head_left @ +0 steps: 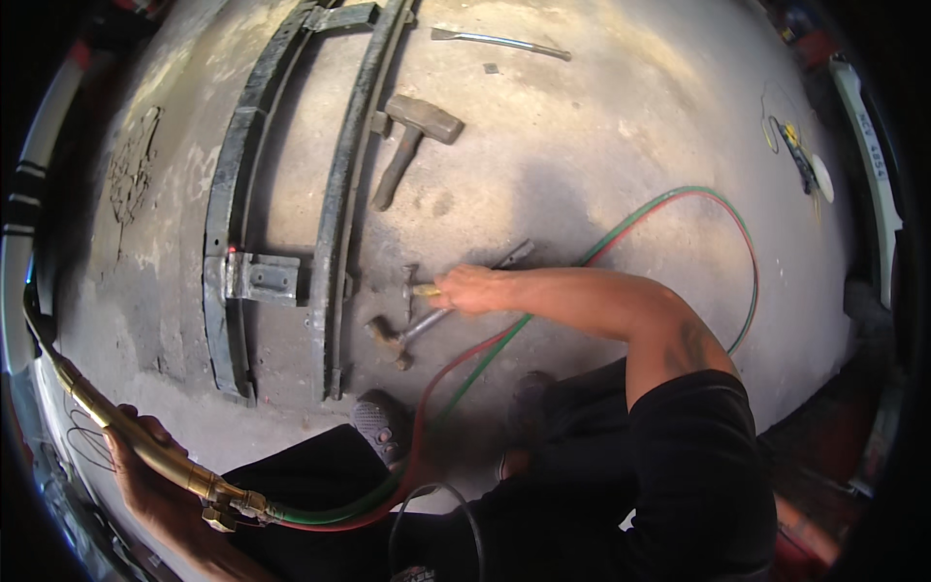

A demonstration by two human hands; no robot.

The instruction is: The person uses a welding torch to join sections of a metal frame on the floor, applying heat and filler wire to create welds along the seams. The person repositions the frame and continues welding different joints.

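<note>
My left hand [160, 490] is wrapped round a brass gas torch [165, 456], whose thin tip points up at the far left edge. Green and red hoses [335, 517] run from its valve end across my lap. Over the floor, my right hand [470, 289] is closed round the yellowish handle of a small hammer [409, 291] with a narrow metal head. Just beneath it lies a claw hammer [390, 342] with a metal shaft, partly hidden by my hand. To the left stands a steel frame [339, 209]; a small red spot glows beside its bracket [270, 278].
A sledgehammer [422, 118] lies right of the frame, and a flat chisel bar [499, 43] farther off. The hoses loop [752, 242] over the concrete at right. Tangled wire [136, 175] lies at left. Pliers [800, 160] and a white disc [822, 178] are far right.
</note>
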